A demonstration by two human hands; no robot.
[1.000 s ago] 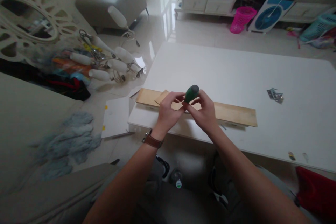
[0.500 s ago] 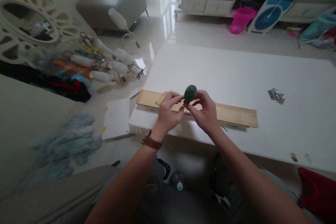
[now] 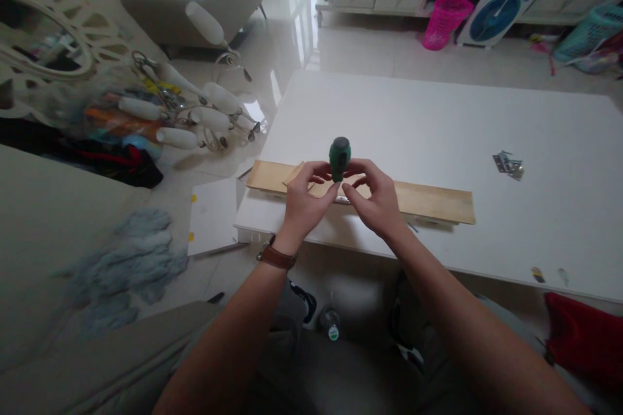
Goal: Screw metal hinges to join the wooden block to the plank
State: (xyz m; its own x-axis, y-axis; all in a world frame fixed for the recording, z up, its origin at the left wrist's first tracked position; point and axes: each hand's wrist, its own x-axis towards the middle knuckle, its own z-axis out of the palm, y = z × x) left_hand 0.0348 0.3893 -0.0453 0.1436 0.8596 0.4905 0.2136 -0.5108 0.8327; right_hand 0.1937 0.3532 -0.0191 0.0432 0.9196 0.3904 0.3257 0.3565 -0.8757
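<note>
A green-handled screwdriver point(image 3: 339, 157) stands nearly upright over a long wooden plank point(image 3: 428, 202) that lies near the front edge of the white table point(image 3: 438, 123). My left hand point(image 3: 305, 201) and my right hand point(image 3: 376, 200) both pinch its lower handle from either side, fingers curled. A smaller wooden piece point(image 3: 298, 176) lies on the plank under my hands. The tip of the tool is hidden behind my fingers. A brown watch strap point(image 3: 275, 256) is on my left wrist.
A small pile of metal hinges point(image 3: 509, 165) lies on the table to the right. A chandelier with white lamps point(image 3: 195, 110) lies on the floor at left, near a white board point(image 3: 214, 217). A red cloth point(image 3: 584, 343) sits at lower right.
The screwdriver has gone from tilted right to nearly upright between my fingers. The view has shifted a little downward; both hands stay over the same spot on the plank.
</note>
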